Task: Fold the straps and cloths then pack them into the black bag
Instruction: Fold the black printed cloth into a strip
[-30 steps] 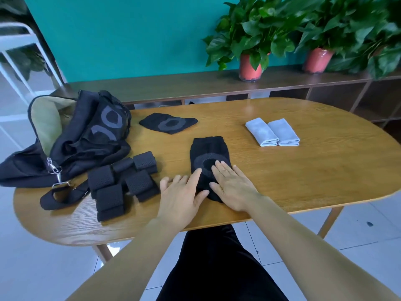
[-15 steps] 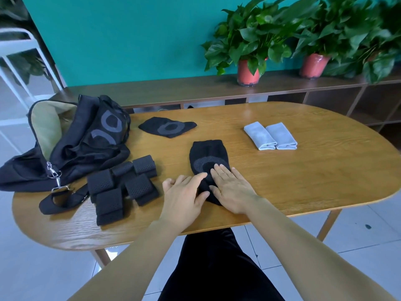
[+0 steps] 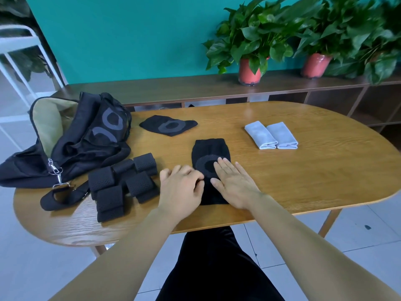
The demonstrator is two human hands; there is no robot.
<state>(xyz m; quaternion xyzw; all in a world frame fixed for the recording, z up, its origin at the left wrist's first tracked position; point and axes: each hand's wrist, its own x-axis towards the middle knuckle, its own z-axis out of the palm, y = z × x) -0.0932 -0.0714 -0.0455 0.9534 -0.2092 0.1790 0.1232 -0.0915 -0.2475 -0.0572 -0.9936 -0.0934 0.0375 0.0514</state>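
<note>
A black cloth with a grey ring (image 3: 209, 148) lies on the table near the front edge. My right hand (image 3: 234, 183) presses flat on its right half with straight fingers. The curled fingers of my left hand (image 3: 182, 187) pinch the cloth's left edge; the hand is slightly blurred. A second black cloth (image 3: 168, 124) lies flat further back. Several folded black straps (image 3: 121, 183) sit to the left of my hands. Two folded grey cloths (image 3: 271, 135) lie side by side at the right. The black bag (image 3: 86, 137) slumps open at the table's left end.
The oval wooden table (image 3: 303, 181) has bare wood on its right half. The bag's strap with a metal clip (image 3: 63, 196) trails toward the front left. A long shelf (image 3: 282, 83) with potted plants (image 3: 249, 70) runs behind. A white frame (image 3: 13, 40) stands at far left.
My left hand's fingers went from lying straight beside the cloth to curling onto its left edge. The right hand stays flat on the cloth. The camera shifted slightly.
</note>
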